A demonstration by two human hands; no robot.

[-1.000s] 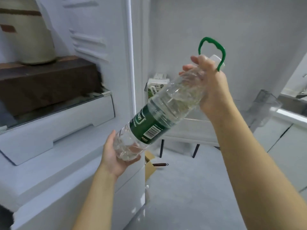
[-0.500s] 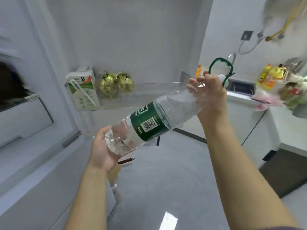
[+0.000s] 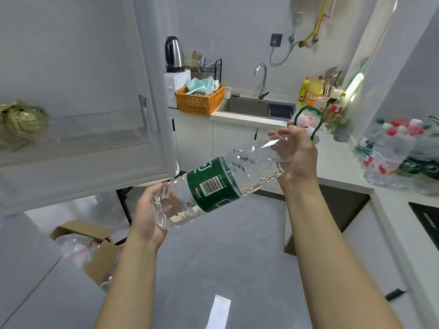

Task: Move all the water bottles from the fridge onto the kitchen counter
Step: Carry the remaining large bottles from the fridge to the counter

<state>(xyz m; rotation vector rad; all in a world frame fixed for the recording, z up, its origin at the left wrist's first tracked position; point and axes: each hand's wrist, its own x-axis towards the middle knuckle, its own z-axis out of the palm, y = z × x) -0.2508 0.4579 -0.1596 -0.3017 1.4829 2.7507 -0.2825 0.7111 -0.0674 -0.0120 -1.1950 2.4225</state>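
Note:
I carry a large clear water bottle [image 3: 213, 186] with a green label and a green carry loop, tilted with its neck up to the right, over the floor. My right hand [image 3: 298, 155] grips its neck just below the loop. My left hand [image 3: 148, 210] cups the bottom, fingers curled round the base. Several smaller water bottles [image 3: 399, 153] with red and green caps stand packed together on the white kitchen counter [image 3: 337, 167] at the right. The open fridge door [image 3: 95, 115] fills the left side.
An orange basket [image 3: 199, 99], a kettle [image 3: 174, 54] and a sink [image 3: 251, 106] with a tap line the far counter. A hob [image 3: 427, 217] is set in the right counter. An open cardboard box [image 3: 95, 245] lies on the grey floor at lower left.
The view has swung right, from the fridge interior to the kitchen counter. Both hands keep the same hold on the big bottle, which has travelled along to the right.

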